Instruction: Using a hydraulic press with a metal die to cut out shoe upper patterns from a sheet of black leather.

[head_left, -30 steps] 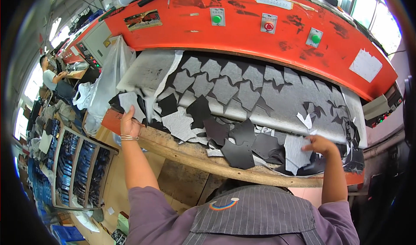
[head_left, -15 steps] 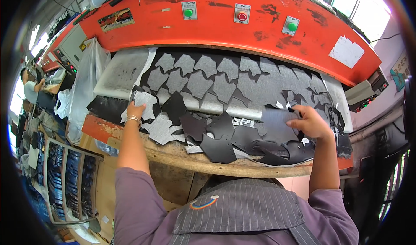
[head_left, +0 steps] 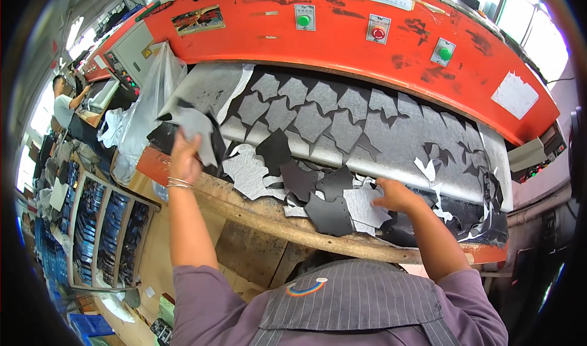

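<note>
My left hand (head_left: 185,159) grips a blurred grey leather-like cut piece (head_left: 197,126) with dark edges, held up over the left end of the bench. Toward the middle right, my right hand (head_left: 396,197) pinches the edge of a light grey cut piece (head_left: 362,206), which lies against a black cut piece (head_left: 329,214). Between my hands, a heap of black and pale grey shaped pieces covers the front edge, among them a pale grey one (head_left: 247,173) and a raised black one (head_left: 274,152). Behind them, a grey sheet (head_left: 397,135) has several cut shapes sitting in it.
A red machine beam (head_left: 342,37) with green and red push buttons spans the far side. The wooden bench edge (head_left: 275,222) runs before me. Plastic bags (head_left: 150,110) hang at left, near a rack (head_left: 113,236) of blue items. Another person (head_left: 66,110) works far left.
My left hand has lifted a grey piece off the left end of the bench. My right hand has moved left and down, bringing a piece to the heap. The view has shifted.
</note>
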Demonstrator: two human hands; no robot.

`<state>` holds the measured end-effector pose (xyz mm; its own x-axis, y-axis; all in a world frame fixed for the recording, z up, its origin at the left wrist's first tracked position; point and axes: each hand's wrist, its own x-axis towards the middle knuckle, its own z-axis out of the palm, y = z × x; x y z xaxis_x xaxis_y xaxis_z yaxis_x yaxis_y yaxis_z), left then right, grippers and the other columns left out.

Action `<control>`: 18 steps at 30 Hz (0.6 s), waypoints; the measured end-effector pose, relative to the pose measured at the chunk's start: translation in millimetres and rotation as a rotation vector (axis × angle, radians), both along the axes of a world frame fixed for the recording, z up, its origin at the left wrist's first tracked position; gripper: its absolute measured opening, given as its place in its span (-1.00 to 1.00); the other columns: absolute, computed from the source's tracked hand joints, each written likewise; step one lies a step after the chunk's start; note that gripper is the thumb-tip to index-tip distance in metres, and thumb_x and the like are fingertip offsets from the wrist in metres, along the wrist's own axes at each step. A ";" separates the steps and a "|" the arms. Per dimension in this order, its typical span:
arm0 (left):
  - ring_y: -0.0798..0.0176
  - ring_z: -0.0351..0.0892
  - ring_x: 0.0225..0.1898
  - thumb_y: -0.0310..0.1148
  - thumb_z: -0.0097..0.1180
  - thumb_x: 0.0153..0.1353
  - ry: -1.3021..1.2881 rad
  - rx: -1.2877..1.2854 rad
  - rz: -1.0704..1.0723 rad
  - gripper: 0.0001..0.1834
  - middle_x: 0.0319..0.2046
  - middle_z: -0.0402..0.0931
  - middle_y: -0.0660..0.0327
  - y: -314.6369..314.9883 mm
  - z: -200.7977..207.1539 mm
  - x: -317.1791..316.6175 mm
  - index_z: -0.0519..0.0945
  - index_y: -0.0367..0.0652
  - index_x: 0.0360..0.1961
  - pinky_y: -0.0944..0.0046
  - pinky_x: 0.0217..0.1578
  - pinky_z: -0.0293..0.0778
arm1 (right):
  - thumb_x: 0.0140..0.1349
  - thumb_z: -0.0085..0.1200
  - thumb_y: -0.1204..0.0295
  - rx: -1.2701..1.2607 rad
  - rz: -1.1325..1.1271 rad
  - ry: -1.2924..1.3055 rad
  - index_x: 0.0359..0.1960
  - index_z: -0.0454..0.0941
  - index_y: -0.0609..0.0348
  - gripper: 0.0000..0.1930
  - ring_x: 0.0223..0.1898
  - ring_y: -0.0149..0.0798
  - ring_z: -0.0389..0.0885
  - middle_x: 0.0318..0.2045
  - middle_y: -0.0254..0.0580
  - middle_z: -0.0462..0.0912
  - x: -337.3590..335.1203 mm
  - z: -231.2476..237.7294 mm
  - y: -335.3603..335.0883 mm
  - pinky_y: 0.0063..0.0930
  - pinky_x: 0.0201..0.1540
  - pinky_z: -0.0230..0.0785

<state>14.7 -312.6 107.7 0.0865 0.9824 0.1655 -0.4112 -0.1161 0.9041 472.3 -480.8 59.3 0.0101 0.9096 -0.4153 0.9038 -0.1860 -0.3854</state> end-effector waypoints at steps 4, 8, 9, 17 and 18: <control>0.25 0.54 -0.05 -0.46 0.34 0.01 0.554 -0.362 -0.239 -0.38 -0.09 0.56 0.07 0.7 -64.0 10.8 0.39 -0.49 0.09 0.29 0.02 0.40 | -0.02 0.26 0.41 0.038 0.070 0.062 0.14 0.39 0.09 -0.39 -0.06 0.11 0.57 -0.12 0.19 0.60 -16.9 78.4 -3.3 -0.18 -0.01 0.40; 0.06 0.57 -0.06 -0.04 0.44 -0.16 1.355 -0.224 -0.247 -0.24 -0.07 0.57 -0.04 13.3 -92.6 22.9 0.52 -0.37 -0.01 0.18 0.03 0.41 | 0.01 0.27 0.47 0.042 -0.084 0.461 -0.03 0.51 0.26 -0.57 -0.27 -0.35 0.63 -0.28 -0.17 0.67 -1.0 142.9 4.3 -0.47 -0.10 0.43; 0.02 0.54 0.00 0.04 0.40 -0.17 1.581 -0.128 -0.189 -0.20 -0.04 0.55 -0.06 11.9 -96.0 28.9 0.52 -0.34 0.01 0.14 0.07 0.38 | 0.02 0.27 0.47 0.079 -0.130 0.813 -0.07 0.53 0.28 -0.61 -0.28 -0.36 0.63 -0.28 -0.21 0.67 1.4 134.2 1.7 -0.47 -0.11 0.43; -0.09 0.39 0.18 0.01 0.38 -0.10 1.741 -0.160 -0.286 -0.11 0.16 0.38 -0.16 4.5 -94.6 55.4 0.39 -0.38 0.16 0.12 0.19 0.31 | -0.03 0.29 0.35 0.374 -0.065 0.251 0.01 0.44 0.30 -0.46 0.08 0.12 0.45 0.18 0.16 0.30 -50.0 -42.3 37.2 -0.25 0.09 0.35; -0.09 0.39 0.18 0.01 0.38 -0.09 1.712 -0.158 -0.259 -0.11 0.16 0.37 -0.16 -1.5 -89.8 48.2 0.38 -0.38 0.16 0.13 0.19 0.31 | -0.03 0.29 0.35 0.400 -0.045 0.251 0.01 0.44 0.30 -0.46 0.08 0.12 0.45 0.18 0.16 0.30 -62.0 -34.0 32.8 -0.25 0.09 0.35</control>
